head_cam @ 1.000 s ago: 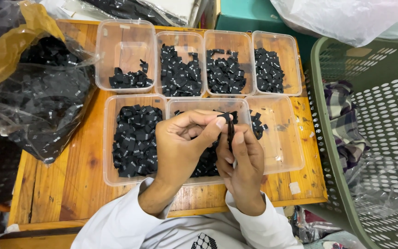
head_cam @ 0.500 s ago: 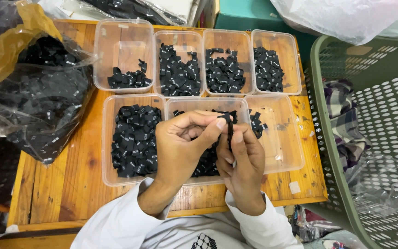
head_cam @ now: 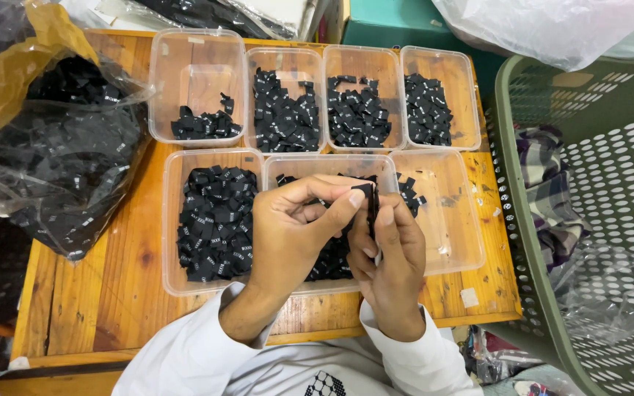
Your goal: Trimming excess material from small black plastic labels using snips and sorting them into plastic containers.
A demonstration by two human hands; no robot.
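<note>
Both my hands meet over the middle clear tub (head_cam: 332,163) of the front row. My right hand (head_cam: 390,257) holds a thin stack of small black fabric labels (head_cam: 371,207) upright. My left hand (head_cam: 295,235) pinches the top of that stack with thumb and forefinger. The tub under my hands holds more black labels (head_cam: 328,257), partly hidden by my hands. Another clear tub (head_cam: 214,220) to the left of my left hand is packed with the same labels.
Four clear tubs line the back row (head_cam: 310,99), each with black labels; the leftmost has few. The front right tub (head_cam: 442,213) is nearly bare. A plastic bag of labels (head_cam: 67,154) lies left. A green laundry basket (head_cam: 588,220) stands right of the wooden table (head_cam: 111,293).
</note>
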